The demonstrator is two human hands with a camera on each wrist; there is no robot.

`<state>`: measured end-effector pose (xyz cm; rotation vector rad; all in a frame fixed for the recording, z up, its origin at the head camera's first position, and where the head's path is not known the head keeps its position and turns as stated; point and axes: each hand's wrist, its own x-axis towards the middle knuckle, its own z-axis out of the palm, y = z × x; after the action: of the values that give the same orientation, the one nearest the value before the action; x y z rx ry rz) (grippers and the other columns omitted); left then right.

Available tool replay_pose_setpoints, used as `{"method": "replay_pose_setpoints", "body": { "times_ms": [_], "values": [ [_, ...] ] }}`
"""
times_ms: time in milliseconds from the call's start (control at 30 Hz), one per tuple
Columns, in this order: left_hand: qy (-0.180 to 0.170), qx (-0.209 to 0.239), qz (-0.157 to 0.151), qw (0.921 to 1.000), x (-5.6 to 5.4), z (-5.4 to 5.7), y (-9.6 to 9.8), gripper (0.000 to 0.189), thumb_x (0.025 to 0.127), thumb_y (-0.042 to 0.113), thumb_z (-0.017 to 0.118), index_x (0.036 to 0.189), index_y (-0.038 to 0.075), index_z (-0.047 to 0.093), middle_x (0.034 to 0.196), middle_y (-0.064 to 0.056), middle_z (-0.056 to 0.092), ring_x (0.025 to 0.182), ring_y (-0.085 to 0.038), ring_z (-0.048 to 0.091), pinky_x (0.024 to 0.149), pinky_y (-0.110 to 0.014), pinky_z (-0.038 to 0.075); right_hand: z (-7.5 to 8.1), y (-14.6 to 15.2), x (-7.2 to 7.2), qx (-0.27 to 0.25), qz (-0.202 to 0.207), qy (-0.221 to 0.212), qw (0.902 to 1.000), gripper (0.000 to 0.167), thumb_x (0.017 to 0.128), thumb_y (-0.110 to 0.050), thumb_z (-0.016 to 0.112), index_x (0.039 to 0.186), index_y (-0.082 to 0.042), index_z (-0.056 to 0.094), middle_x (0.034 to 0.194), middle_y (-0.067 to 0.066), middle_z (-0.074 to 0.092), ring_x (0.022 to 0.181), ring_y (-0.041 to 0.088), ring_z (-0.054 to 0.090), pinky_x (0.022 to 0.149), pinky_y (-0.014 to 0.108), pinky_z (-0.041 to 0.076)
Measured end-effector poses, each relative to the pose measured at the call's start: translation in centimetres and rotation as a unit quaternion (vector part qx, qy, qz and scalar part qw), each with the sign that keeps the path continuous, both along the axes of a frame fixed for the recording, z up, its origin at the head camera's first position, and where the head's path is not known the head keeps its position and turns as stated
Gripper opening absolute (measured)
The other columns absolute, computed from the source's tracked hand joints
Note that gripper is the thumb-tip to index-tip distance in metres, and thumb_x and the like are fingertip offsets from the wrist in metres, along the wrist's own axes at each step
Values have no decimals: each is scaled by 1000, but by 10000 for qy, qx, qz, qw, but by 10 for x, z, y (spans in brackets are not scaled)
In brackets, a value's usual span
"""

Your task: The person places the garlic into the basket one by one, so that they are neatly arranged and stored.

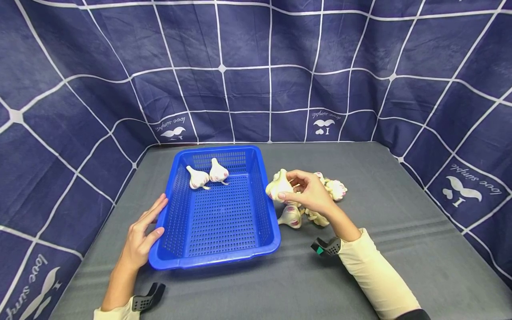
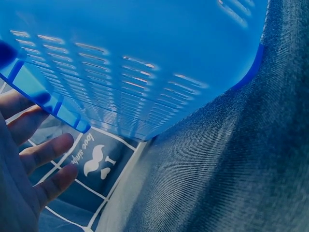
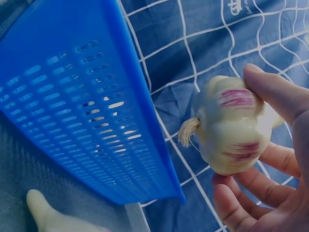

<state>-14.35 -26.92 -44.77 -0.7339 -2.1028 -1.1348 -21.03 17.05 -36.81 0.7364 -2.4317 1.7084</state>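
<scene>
"What is being held?"

"Garlic (image 1: 277,188) is being pinched beside the basket (image 1: 212,261) by the right hand (image 1: 314,194), thumb against fingers."

"Progress?"

"Two bulbs (image 1: 198,178), seemingly done, are being held inside; the rim is being touched by the left hand (image 1: 140,235), fingers extended, gripping nothing. Outside, a pile (image 1: 291,216) is apparently being left undone."

You face navy cloth (image 1: 248,89), white-gridded and moustache-printed, hanging along the far, left and right edges of a grey, probably fabric-covered tabletop (image 1: 420,231).
</scene>
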Motion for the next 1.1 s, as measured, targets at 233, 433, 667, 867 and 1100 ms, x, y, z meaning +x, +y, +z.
{"method": "replay_pose_setpoints", "body": {
  "times_ms": [233,433,667,867,1100],
  "values": [
    [19,-11,-5,10000,0,-1,0,61,72,-6,54,133,-10,56,141,-29,49,126,-7,51,86,-14,39,7,-10,-7,-7,112,-94,9999,39,75,0,81,109,10,65,95,18,69,80,23,66,71,29,55],
    [-2,-38,30,10000,0,-2,-1,61,72,-5,54,133,-9,56,141,-28,50,126,-6,50,86,-15,39,16,-21,-15,23,111,-72,9999,39,74,-3,82,108,8,66,95,16,68,78,26,66,70,28,55],
    [-27,-88,-2,10000,2,0,-1,62,73,-4,55,135,-7,56,143,-25,49,127,-7,50,86,-15,40,24,-35,-26,188,125,78,9997,39,73,-7,84,106,6,68,93,15,69,77,25,66,73,38,56],
    [-169,-146,4,9998,5,3,0,62,75,-2,55,137,-5,55,145,-22,48,128,-6,49,88,-13,39,32,-46,-34,358,144,171,9991,40,73,-9,85,107,6,68,95,15,70,76,23,67,70,30,55],
    [-224,-157,7,9996,5,4,0,62,76,-2,54,138,-4,54,146,-22,47,129,-7,48,89,-12,39,42,-59,-41,484,136,178,9986,41,73,-12,86,107,4,69,95,13,70,75,22,68,71,30,55]
  ]
}}
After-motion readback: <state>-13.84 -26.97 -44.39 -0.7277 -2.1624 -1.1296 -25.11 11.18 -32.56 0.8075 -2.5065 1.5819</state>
